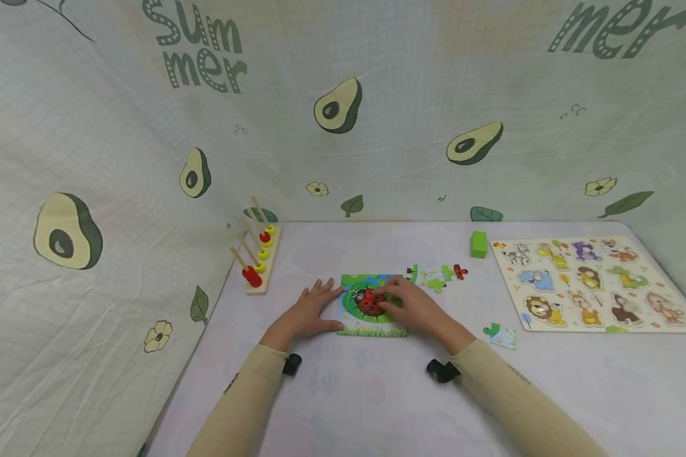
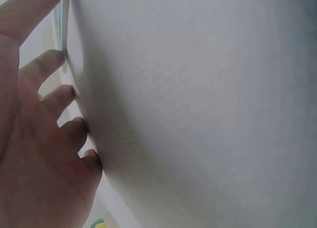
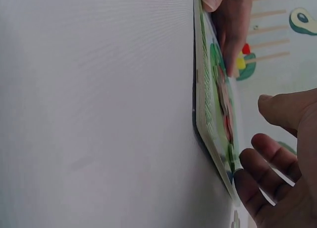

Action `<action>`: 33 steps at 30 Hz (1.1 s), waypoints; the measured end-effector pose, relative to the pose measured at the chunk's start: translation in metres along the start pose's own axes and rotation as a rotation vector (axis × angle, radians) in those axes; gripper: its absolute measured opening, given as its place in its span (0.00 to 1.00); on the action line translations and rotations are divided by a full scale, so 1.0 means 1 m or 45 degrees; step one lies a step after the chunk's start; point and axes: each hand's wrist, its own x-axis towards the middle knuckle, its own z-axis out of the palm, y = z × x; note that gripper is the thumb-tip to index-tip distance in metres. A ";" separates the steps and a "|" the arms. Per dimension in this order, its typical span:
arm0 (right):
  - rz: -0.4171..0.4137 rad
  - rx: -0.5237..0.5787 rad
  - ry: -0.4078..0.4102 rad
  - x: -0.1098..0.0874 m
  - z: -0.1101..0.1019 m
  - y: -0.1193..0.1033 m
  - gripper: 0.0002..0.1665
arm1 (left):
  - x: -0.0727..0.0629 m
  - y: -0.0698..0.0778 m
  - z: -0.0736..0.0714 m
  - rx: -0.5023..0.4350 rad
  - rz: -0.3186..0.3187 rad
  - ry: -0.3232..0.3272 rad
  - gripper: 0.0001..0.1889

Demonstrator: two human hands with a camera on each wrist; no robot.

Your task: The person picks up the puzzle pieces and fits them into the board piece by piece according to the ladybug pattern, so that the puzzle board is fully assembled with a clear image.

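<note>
At the middle of the table point(image 1: 343, 393), the ladybug puzzle point(image 1: 366, 309) lies flat between the hands. Fingers of the left hand point(image 1: 310, 312) are spread, touching its left edge; those of the right hand point(image 1: 416, 309) are bent, thumb apart, with no piece visible between them. The puzzle should be light, stiff and smooth: hold by opposite edges, keeping it level. The animal board point(image 1: 574, 329) carries animal figures point(image 1: 591, 277); the peg rack point(image 1: 265, 279) carries red and yellow beads point(image 1: 253, 277).

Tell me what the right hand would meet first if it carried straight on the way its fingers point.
The right hand would likely meet the ladybug puzzle, which it overlaps in the head view; depth leaves contact unclear.
</note>
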 end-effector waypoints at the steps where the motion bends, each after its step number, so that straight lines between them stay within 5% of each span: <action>1: -0.002 0.005 0.004 -0.001 -0.001 0.001 0.18 | 0.000 0.000 0.000 0.000 -0.001 0.000 0.47; 24: 0.048 -0.047 0.061 -0.027 -0.021 0.024 0.18 | 0.000 -0.001 0.001 0.012 -0.022 -0.011 0.47; 33: 0.148 -0.065 0.104 -0.042 -0.034 0.038 0.18 | 0.001 -0.002 0.001 0.013 -0.007 -0.011 0.47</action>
